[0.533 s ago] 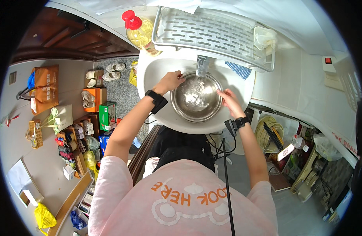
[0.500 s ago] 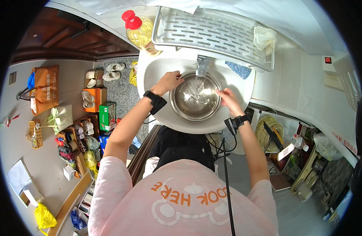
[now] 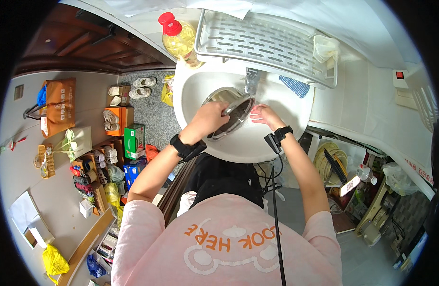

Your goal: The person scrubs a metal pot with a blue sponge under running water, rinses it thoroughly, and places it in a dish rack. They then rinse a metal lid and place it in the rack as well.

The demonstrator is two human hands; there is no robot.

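Note:
A shiny steel basin (image 3: 238,114) is tipped up on its side in the white sink (image 3: 257,150). My left hand (image 3: 210,119) is closed on its rim from the near left. Behind it shows another round metal edge (image 3: 224,93); whether that is a second vessel or part of the same one, I cannot tell. My right hand (image 3: 265,116) hovers just right of the basin, fingers stretched out and holding nothing. The metal faucet (image 3: 251,81) stands at the sink's back, above the basin. I wear a black band on each wrist.
A grey slotted dish rack (image 3: 262,43) spans the back, with a red-capped oil bottle (image 3: 180,40) on its left. A blue striped cloth (image 3: 294,86) lies at the sink's back right. Stacked plates (image 3: 329,164) sit below right. A black cable (image 3: 276,229) hangs in front of me.
The basin has gone from lying flat under the faucet to tipped on its side, leaning left. My right hand has let go of its rim; my left hand has moved nearer.

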